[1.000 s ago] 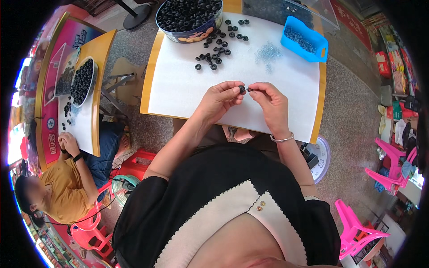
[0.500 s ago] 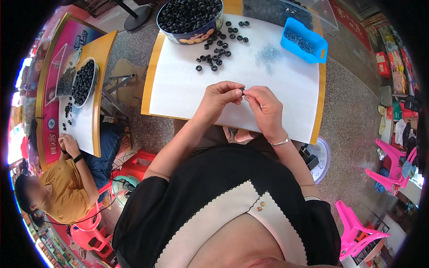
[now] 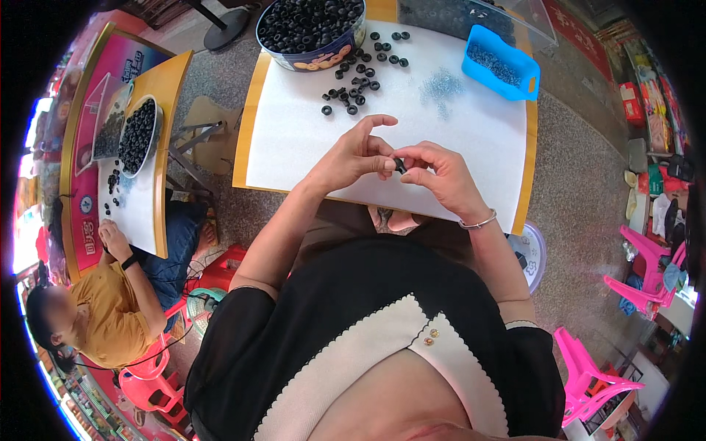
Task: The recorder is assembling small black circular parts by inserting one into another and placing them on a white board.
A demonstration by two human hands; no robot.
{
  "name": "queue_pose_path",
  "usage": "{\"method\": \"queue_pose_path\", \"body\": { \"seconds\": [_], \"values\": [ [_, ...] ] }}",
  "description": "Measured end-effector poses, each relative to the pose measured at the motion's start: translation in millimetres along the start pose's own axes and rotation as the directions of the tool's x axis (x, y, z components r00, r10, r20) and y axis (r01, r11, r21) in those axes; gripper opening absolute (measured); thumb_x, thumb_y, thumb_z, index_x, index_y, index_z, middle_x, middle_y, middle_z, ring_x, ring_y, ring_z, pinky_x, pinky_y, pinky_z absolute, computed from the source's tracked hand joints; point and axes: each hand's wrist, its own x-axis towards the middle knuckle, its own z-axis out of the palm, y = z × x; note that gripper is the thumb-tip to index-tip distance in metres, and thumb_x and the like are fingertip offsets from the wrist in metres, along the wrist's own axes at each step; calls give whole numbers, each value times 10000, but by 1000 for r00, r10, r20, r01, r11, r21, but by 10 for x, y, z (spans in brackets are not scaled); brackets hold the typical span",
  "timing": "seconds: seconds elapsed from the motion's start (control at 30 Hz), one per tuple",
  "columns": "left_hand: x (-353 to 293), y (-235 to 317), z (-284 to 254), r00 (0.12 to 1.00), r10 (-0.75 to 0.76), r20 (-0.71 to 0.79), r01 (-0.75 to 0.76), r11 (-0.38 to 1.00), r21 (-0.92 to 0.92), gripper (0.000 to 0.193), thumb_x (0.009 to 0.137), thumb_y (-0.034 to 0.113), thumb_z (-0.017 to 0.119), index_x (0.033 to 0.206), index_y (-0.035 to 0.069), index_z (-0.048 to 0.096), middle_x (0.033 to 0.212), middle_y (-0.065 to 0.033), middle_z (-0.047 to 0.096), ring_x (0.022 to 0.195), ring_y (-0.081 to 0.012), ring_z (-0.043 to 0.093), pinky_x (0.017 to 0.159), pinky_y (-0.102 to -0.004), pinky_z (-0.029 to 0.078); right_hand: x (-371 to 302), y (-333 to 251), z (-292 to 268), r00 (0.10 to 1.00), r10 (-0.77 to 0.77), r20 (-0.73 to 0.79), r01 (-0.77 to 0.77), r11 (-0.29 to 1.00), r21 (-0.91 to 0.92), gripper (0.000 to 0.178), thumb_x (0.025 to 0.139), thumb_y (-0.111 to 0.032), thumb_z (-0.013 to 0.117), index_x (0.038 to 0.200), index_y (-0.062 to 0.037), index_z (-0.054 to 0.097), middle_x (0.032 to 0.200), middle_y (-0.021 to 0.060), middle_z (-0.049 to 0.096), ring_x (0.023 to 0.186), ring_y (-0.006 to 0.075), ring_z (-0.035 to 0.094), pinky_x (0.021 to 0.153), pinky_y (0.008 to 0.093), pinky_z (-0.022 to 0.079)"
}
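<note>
A small black ring-shaped piece is pinched between my two hands above the near part of the white-topped table. My left hand grips its left side between thumb and fingertips, with the index finger raised off it. From the other side, my right hand closes thumb and fingers on the same piece and partly covers it. Beyond my hands lie several loose black ring-shaped pieces. A tub heaped with more of them stands at the far left. Tiny pale-blue bits are scattered right of the loose pieces.
A blue tray of small bits sits at the far right of the table, near a clear plastic bin. On the left, another person works at a second table. Pink chairs stand on the right.
Both hands have come slightly nearer to me, and the black piece now shows more between them. My left index finger has lifted away. My right wrist has shifted a little to the right.
</note>
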Motion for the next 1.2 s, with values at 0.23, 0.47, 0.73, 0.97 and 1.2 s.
{"method": "queue_pose_path", "body": {
  "seconds": [0.23, 0.47, 0.73, 0.97, 1.2],
  "values": [
    [11, 7, 47, 998, 33, -50, -34, 999, -14, 706, 805, 93, 708, 1354, -6, 275, 818, -63, 625, 716, -122, 586, 714, -266, 478, 8, 92, 44, 991, -119, -59, 117, 993, -26, 273, 793, -98, 643, 1062, -56, 664, 868, 28, 608, 779, 109, 570, 723, 250, 460],
    [-7, -88, 70, 998, 21, -60, -25, 998, -64, 771, 770, 153, 747, 1368, 6, 283, 842, -49, 628, 740, -124, 596, 749, -276, 467, 16, 98, 7, 997, -76, 18, 76, 996, -35, 266, 814, -89, 612, 1076, -72, 656, 881, 17, 580, 778, 118, 558, 735, 256, 454],
    [-1, -228, 186, 984, -64, -167, 14, 959, -284, 533, 809, 200, 715, 1233, -8, 469, 823, -44, 631, 713, -116, 580, 717, -257, 472, -1, 34, 21, 974, -224, -37, 211, 953, -218, 282, 816, -111, 622, 1096, -77, 631, 966, 57, 538, 835, 173, 545, 742, 285, 457],
    [-37, -266, 218, 987, -64, -148, 51, 995, -91, 278, 880, 271, 637, 971, 10, 660, 749, -16, 612, 680, -93, 549, 653, -229, 453, -14, 108, 47, 935, -351, -46, 307, 871, -384, 313, 838, -85, 590, 1149, -52, 595, 1097, 80, 515, 969, 226, 546, 828, 304, 463],
    [-65, -376, 218, 994, -75, -80, 44, 941, -334, 310, 858, 311, 657, 975, 24, 658, 750, 3, 597, 665, -80, 515, 618, -212, 419, -98, 12, 206, 942, -311, -124, 284, 938, -198, 307, 834, -32, 560, 1139, -46, 590, 1145, 92, 540, 1023, 232, 540, 855, 312, 467]
  ]
}}
